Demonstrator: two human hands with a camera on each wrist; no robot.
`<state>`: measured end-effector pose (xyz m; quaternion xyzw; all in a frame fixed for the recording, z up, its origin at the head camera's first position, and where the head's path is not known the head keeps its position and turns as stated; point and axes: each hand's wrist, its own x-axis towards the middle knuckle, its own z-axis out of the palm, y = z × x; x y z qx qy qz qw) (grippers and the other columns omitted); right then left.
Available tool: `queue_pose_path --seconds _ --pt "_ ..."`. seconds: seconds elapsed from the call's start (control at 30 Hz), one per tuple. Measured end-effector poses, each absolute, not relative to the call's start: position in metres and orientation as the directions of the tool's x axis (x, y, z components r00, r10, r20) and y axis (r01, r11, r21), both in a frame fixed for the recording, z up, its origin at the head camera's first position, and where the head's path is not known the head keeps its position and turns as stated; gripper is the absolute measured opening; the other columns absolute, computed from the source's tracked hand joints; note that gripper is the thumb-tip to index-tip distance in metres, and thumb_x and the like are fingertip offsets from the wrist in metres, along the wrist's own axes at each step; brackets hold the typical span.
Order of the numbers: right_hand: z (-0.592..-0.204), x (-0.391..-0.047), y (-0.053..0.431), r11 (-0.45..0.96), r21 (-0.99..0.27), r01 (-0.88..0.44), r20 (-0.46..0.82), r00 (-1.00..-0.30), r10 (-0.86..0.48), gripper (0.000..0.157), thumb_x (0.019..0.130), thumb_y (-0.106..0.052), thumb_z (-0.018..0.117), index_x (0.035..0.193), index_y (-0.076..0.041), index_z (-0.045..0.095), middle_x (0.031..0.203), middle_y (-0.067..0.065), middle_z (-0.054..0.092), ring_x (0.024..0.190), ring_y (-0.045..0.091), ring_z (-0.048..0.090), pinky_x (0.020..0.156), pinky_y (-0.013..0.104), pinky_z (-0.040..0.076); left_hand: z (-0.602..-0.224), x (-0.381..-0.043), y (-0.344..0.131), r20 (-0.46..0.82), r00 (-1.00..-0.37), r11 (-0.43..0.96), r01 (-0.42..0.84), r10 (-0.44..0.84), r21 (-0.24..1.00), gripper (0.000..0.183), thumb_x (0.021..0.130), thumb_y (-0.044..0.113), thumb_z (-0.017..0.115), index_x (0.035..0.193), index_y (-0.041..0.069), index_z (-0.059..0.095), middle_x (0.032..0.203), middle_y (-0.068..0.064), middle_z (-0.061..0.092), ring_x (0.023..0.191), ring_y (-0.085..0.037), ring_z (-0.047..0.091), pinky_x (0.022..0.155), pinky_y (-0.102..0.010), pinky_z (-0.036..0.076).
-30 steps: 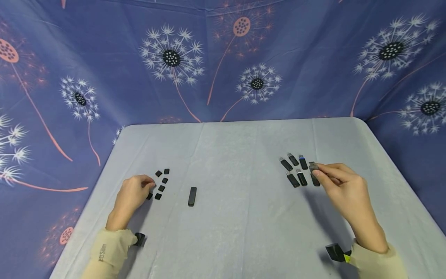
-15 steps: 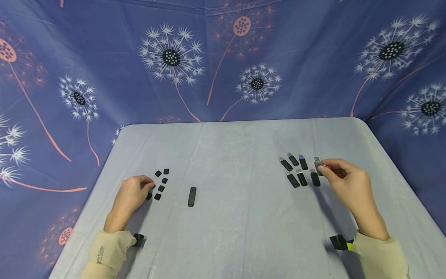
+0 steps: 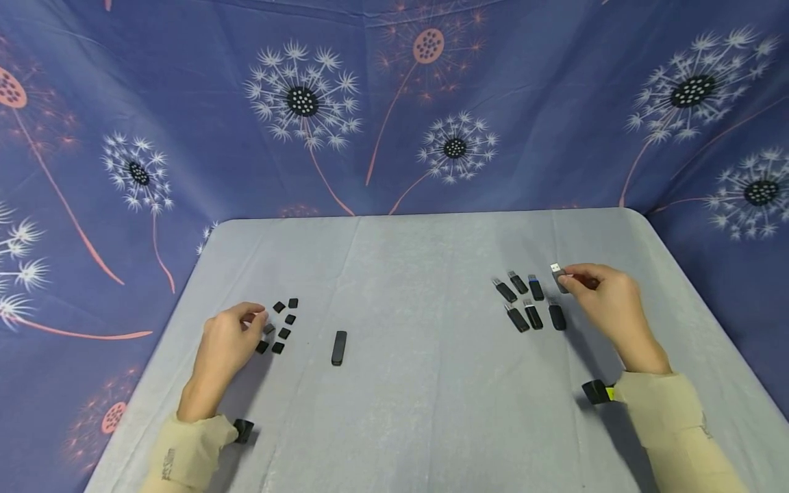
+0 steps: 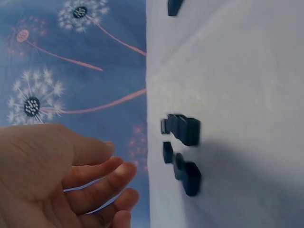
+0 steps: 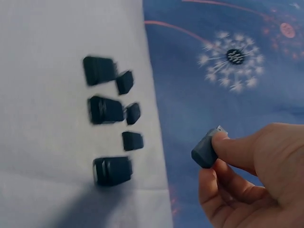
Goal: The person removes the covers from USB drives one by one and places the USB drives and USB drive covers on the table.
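Note:
My right hand (image 3: 607,301) pinches a black USB flash drive (image 5: 205,149) between thumb and fingers, its metal plug bare and pointing away. It is raised just behind two rows of similar uncapped flash drives (image 3: 533,315) on the right of the table. On the left, my left hand (image 3: 224,342) hovers beside several small black caps (image 3: 284,333), with one cap (image 3: 269,329) lying right by the fingertips. In the left wrist view its fingers (image 4: 102,190) are loosely bent with nothing between them. A longer black stick (image 3: 339,348), like a capped flash drive, lies between the hands.
A pale grey cloth covers the table (image 3: 425,411). Behind it and along both sides hangs a blue curtain (image 3: 382,103) with dandelion prints. A small black device (image 3: 596,392) sits at the right wrist, another (image 3: 244,431) at the left.
My right hand has lifted and moved backward with the flash drive, away from the rows. The left hand has let go of a cap, now visible on the table, and drawn slightly left.

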<state>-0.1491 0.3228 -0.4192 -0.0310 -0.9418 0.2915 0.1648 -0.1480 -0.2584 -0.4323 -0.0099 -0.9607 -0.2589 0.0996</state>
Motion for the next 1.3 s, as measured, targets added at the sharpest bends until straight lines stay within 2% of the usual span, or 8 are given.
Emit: queue_pose_path --seconds 0.1,0.27,0.37,0.6,0.93,1.17,1.3 --pt "-0.425 -0.157 0.327 0.831 -0.556 -0.029 0.273 -0.950 0.150 0.023 0.095 -0.020 0.076 0.111 -0.002 0.078 0.100 0.022 0.076 0.075 -0.013 0.051 0.058 0.009 0.041 -0.427 -0.146 -0.251 0.254 -0.967 0.862 0.107 -0.026 0.496 0.019 0.098 0.014 0.067 0.109 0.003 0.077 0.088 -0.014 0.077 0.068 -0.021 0.067 0.059 -0.033 0.049" --pt "-0.432 -0.168 0.332 0.841 -0.541 0.004 0.226 -0.963 0.150 0.024 0.096 -0.021 0.075 0.110 -0.001 0.078 0.102 0.024 0.076 0.083 0.025 0.069 0.060 0.015 0.043 -0.419 -0.141 -0.236 0.302 -0.953 0.844 0.176 0.018 0.507 0.015 0.096 0.010 0.068 0.106 0.004 0.078 0.085 -0.011 0.076 0.064 -0.014 0.061 0.054 -0.026 0.045" --pt "-0.436 -0.173 0.334 0.844 -0.537 0.017 0.192 -0.971 0.142 0.025 0.097 -0.020 0.073 0.109 0.001 0.077 0.102 0.026 0.075 0.089 0.038 0.070 0.060 0.021 0.046 -0.417 -0.138 -0.228 0.298 -0.954 0.833 0.201 0.045 0.516 0.014 0.096 0.010 0.070 0.106 0.005 0.078 0.086 -0.009 0.076 0.066 -0.015 0.063 0.054 -0.025 0.045" --pt "-0.448 -0.182 0.336 0.852 -0.523 0.019 0.190 -0.972 0.138 0.024 0.096 -0.019 0.074 0.106 0.002 0.078 0.098 0.025 0.076 0.085 0.038 0.070 0.060 0.029 0.049 -0.418 -0.133 -0.214 0.262 -0.958 0.803 0.245 0.114 0.544 0.013 0.096 0.010 0.072 0.106 0.006 0.078 0.085 -0.007 0.075 0.069 -0.016 0.062 0.056 -0.025 0.046" --pt "-0.462 -0.184 0.337 0.855 -0.516 0.043 0.162 -0.976 0.147 0.026 0.096 -0.019 0.075 0.106 0.005 0.077 0.097 0.026 0.075 0.088 0.042 0.071 0.066 0.037 0.051 -0.425 -0.123 -0.187 0.196 -0.948 0.787 0.318 0.251 0.528 0.013 0.095 0.012 0.073 0.106 0.008 0.079 0.087 0.000 0.074 0.068 -0.007 0.060 0.059 -0.024 0.048" --pt "-0.466 -0.187 0.333 0.846 -0.526 0.088 0.123 -0.976 0.178 0.026 0.096 -0.018 0.074 0.106 0.007 0.076 0.098 0.027 0.075 0.087 0.039 0.070 0.062 0.030 0.049 -0.426 -0.117 -0.174 0.168 -0.947 0.794 0.320 0.272 0.517 0.015 0.095 0.014 0.074 0.108 0.010 0.079 0.090 0.000 0.073 0.072 -0.007 0.061 0.058 -0.022 0.047" --pt "-0.467 -0.187 0.333 0.847 -0.523 0.097 0.124 -0.974 0.189 0.026 0.096 -0.018 0.074 0.105 0.007 0.076 0.099 0.027 0.074 0.088 0.040 0.070 0.063 0.030 0.048 -0.425 -0.116 -0.172 0.176 -0.948 0.796 0.319 0.266 0.514 0.014 0.095 0.014 0.075 0.108 0.010 0.079 0.093 -0.001 0.074 0.073 -0.008 0.062 0.059 -0.023 0.048"
